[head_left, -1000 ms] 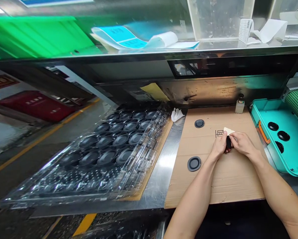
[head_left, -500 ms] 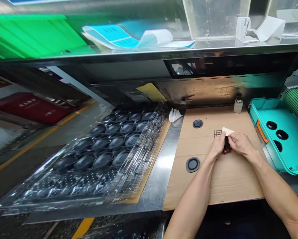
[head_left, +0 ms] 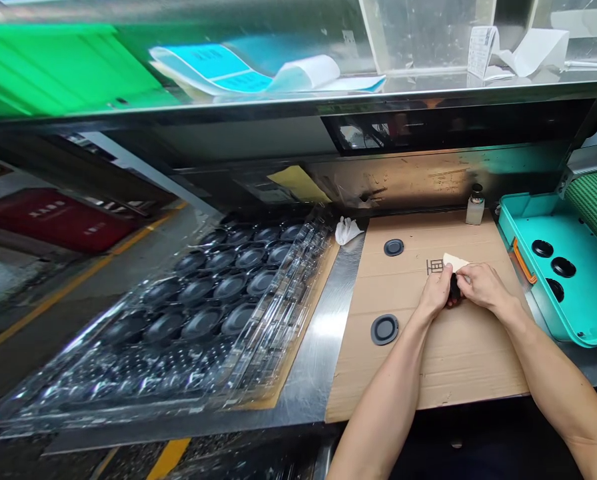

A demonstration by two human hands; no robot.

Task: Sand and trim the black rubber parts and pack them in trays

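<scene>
Between my hands is a round black part (head_left: 454, 287), mostly covered by my fingers. My left hand (head_left: 436, 291) is closed around its left side. My right hand (head_left: 481, 288) pinches a cream-coloured cloth or paper piece (head_left: 454, 263) against the part's upper edge. Both hands are above a cardboard sheet (head_left: 458, 360). To their left on the cardboard lie two dark disc-shaped parts, one farther back (head_left: 394, 247) and one nearer (head_left: 384, 329).
Clear plastic trays (head_left: 258, 360) holding rows of black round parts stand at left. A teal bin (head_left: 593, 303) with several black parts is at right. A small bottle (head_left: 475, 205) and a crumpled white tissue (head_left: 347, 231) sit at the back, below a metal shelf (head_left: 418, 97).
The view has shifted slightly, moving the scene a little to the left. My hands keep the same grip on the black part and the cream piece.
</scene>
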